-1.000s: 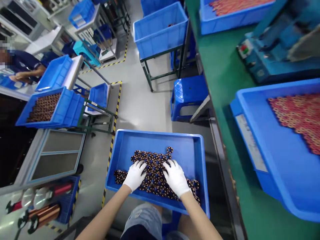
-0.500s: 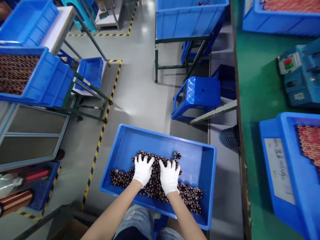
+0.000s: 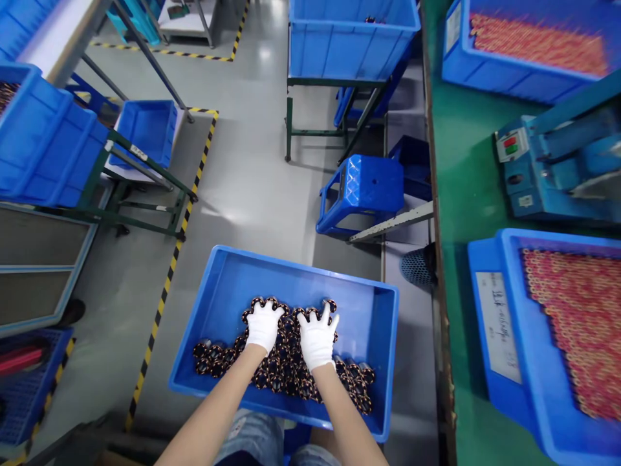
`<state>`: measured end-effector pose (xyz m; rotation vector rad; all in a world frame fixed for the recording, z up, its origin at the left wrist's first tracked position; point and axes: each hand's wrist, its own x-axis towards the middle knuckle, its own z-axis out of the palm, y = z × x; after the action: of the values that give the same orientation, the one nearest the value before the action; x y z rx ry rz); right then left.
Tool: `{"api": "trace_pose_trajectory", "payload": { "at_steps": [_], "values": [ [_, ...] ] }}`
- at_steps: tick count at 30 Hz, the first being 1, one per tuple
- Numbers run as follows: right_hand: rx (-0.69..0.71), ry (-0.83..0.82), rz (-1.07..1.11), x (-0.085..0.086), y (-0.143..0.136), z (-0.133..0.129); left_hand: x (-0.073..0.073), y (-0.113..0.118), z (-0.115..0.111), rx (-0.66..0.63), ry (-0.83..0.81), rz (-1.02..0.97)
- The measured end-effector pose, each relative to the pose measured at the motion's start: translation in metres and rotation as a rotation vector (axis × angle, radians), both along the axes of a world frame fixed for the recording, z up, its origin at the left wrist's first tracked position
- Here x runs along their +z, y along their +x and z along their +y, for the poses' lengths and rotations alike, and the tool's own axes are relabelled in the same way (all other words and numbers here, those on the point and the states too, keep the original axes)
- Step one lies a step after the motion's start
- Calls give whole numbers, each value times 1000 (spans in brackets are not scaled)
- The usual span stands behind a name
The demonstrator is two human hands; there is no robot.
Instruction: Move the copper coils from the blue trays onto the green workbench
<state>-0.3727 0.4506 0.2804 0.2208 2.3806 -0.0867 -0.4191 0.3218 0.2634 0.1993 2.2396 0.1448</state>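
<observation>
Here, two white-gloved hands press flat, fingers spread and gripping nothing, on a heap of dark ring-shaped coils in a blue tray across the person's lap: left hand beside right hand, seemingly to corral the pile. Beyond the tray stands a blue stool; to the tray's right, a green bench carries a bin of red rings.
</observation>
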Motion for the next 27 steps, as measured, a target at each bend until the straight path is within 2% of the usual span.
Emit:
{"api": "trace_pose_trajectory", "payload": {
  "at_steps": [4, 8, 11, 14, 17, 21, 27],
  "values": [
    [2, 29, -23, -2, -8, 11, -2, -13, -9, 11, 23, 46],
    [-106, 89, -54, -5, -9, 12, -2, -21, -14, 111, -1, 104],
    [-160, 29, -69, -7, -9, 14, 0, -21, -12, 220, -36, 68],
    [-158, -35, -71, -8, -10, 19, 0, -16, -9, 277, -52, 27],
    [-192, -35, -70, -10, -11, 18, -2, -11, -10, 260, -21, 21],
    [-260, 53, -68, -14, -14, 14, -6, -10, -14, 191, 35, 29],
    [-222, 10, 11, -13, -15, 26, -7, -31, -23, 183, 103, 50]
  ]
}}
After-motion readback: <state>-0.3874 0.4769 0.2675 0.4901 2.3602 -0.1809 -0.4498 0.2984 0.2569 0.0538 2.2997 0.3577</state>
